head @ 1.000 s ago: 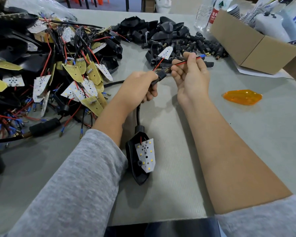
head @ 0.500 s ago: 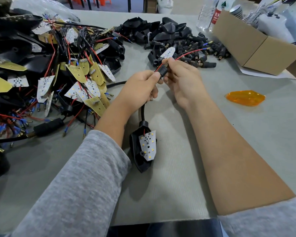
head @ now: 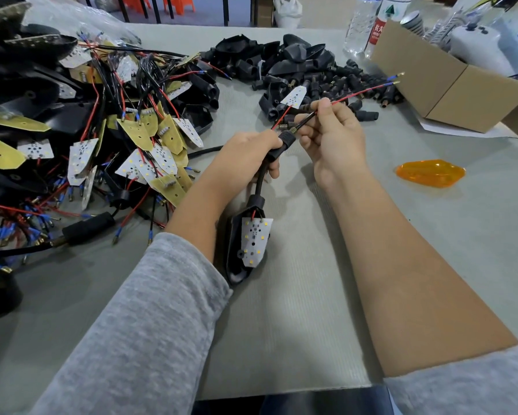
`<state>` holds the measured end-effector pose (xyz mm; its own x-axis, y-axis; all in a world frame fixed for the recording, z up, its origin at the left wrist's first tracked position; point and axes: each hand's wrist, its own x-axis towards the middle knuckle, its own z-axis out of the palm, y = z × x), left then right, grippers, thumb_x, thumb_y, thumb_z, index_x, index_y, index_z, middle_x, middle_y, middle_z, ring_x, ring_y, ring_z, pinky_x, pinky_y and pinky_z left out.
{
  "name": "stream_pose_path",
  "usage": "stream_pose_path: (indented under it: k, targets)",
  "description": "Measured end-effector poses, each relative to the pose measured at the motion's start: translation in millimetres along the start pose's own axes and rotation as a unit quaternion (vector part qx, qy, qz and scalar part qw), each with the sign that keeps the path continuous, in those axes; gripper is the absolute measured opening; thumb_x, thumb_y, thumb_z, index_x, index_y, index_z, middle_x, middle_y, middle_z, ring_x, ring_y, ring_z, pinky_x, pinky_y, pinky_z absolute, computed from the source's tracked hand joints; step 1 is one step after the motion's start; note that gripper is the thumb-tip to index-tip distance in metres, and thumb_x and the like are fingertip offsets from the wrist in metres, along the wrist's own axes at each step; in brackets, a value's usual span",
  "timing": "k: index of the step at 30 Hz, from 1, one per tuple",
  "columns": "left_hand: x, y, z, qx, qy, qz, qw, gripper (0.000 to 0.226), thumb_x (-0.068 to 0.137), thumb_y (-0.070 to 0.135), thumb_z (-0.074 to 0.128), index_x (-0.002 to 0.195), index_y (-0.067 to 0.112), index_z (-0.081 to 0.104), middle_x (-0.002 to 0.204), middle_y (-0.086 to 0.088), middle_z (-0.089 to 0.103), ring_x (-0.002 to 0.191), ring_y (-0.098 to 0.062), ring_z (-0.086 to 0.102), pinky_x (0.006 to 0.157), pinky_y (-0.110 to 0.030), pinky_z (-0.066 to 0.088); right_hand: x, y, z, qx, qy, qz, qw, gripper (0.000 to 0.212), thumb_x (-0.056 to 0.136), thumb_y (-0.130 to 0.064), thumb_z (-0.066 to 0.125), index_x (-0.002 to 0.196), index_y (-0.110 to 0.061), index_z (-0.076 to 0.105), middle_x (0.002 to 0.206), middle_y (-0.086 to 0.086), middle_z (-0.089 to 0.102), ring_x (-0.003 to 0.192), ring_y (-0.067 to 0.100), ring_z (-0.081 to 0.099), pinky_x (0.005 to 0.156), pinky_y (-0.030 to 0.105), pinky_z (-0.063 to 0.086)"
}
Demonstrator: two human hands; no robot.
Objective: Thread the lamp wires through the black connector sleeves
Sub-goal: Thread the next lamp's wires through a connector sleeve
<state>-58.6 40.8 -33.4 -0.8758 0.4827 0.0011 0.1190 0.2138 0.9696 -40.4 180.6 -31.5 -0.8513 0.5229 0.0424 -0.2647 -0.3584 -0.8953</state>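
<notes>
**Inspector:** Status of the unit in hand?

**Assistant:** The left hand (head: 248,154) has its grip clenched round the black sleeve (head: 283,142) on the lamp's cable, over the middle of the surface (head: 311,324). The right hand (head: 332,136) pinches the wires (head: 356,95) just past the sleeve's mouth. Two wires, one red and one dark, run out beyond the fingers toward the far right corner, each ending in a blue-collared metal terminal. The lamp housing (head: 236,250), with its white LED board (head: 255,241), lies between the forearms.

**Inspector:** Your judgement on progress?

**Assistant:** For this unit the wires appear to be through the sleeve; what seems left is drawing them taut and seating the sleeve. Whether it is fully seated I cannot tell. For the batch, much remains.

**Inspector:** Counts?

**Assistant:** One lamp in hand, one sleeve on it, two wires. One orange lens (head: 430,172) near the right edge. One cardboard box (head: 449,85) at the far right corner, with two bottles (head: 368,22) behind it. A heap of boards and wired housings (head: 102,130) along the left edge: too tangled to count, well over a dozen boards showing. A pile of loose sleeves and housings (head: 311,73) at the far edge: likewise uncountable, dozens at a guess.
</notes>
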Motion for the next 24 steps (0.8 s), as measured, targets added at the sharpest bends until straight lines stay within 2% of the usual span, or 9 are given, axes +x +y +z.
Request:
stream_pose_path:
  k: [3,7,11,15,17,20,24]
  targets:
    - [1.8,-0.8,-1.1,-0.006,0.001,-0.004,1.000,0.036,0.093,0.030,0.046,0.061,0.015,0.055,0.062,-0.002,0.064,0.049,-0.010,0.047,0.054,-0.024,0.040,-0.2,-0.6,0.1,0.022,0.013,0.006,1.000,0.023,0.104,-0.019,0.045,0.083,-0.014,0.053,0.062,0.004,0.064,0.047,0.008,0.053,0.048,0.017,0.046]
    - [5.9,-1.9,1.5,-0.044,0.011,-0.017,0.999,0.035,0.100,0.026,0.046,0.073,0.009,0.062,0.068,-0.006,0.065,0.047,-0.012,0.050,0.045,-0.016,0.040,1.4,-5.0,0.6,0.066,-0.023,0.052,0.996,0.018,0.103,-0.020,0.048,0.090,-0.012,0.058,0.071,0.007,0.069,0.052,0.010,0.055,0.053,0.019,0.049]
    - [7.0,-2.2,3.7,-0.058,0.028,-0.026,0.998,0.027,0.102,0.021,0.043,0.087,0.007,0.062,0.070,-0.005,0.064,0.048,-0.011,0.057,0.044,-0.016,0.038,0.0,-0.8,1.3,-0.020,-0.088,0.059,0.994,0.015,0.099,-0.012,0.053,0.091,-0.009,0.065,0.080,0.004,0.069,0.061,0.007,0.053,0.057,0.016,0.047]
    - [4.6,-1.8,2.2,-0.073,0.013,0.007,0.997,0.016,0.101,0.016,0.046,0.110,0.017,0.059,0.067,-0.003,0.063,0.051,-0.012,0.059,0.045,-0.017,0.040,-0.5,1.2,0.9,-0.061,-0.099,0.031,0.993,0.016,0.099,-0.010,0.053,0.088,-0.009,0.065,0.076,0.001,0.067,0.058,0.005,0.052,0.058,0.015,0.046]
    - [2.0,-2.2,2.1,-0.054,-0.004,0.037,0.998,0.012,0.101,0.015,0.049,0.104,0.019,0.061,0.067,-0.003,0.061,0.051,-0.010,0.059,0.046,-0.014,0.041,-0.5,1.6,0.4,-0.059,-0.090,0.021,0.994,0.017,0.099,-0.009,0.053,0.086,-0.009,0.065,0.073,0.001,0.067,0.057,0.004,0.051,0.057,0.015,0.046]
    - [1.8,-3.0,0.7,-0.044,-0.011,0.034,0.998,0.010,0.098,0.013,0.055,0.096,0.017,0.064,0.065,-0.002,0.063,0.053,-0.010,0.060,0.048,-0.013,0.044,-0.7,2.7,0.4,-0.052,-0.063,0.016,0.997,0.020,0.099,-0.007,0.052,0.083,-0.008,0.063,0.068,0.000,0.065,0.054,0.004,0.049,0.055,0.015,0.045]
    - [4.0,-3.3,-0.6,-0.041,-0.023,0.018,0.999,0.004,0.089,0.019,0.064,0.088,0.017,0.067,0.064,0.001,0.066,0.058,-0.013,0.062,0.063,-0.024,0.050,1.5,3.4,1.6,-0.035,-0.020,0.017,0.999,0.023,0.101,-0.006,0.047,0.081,-0.009,0.058,0.067,0.002,0.060,0.049,0.004,0.045,0.050,0.015,0.042]
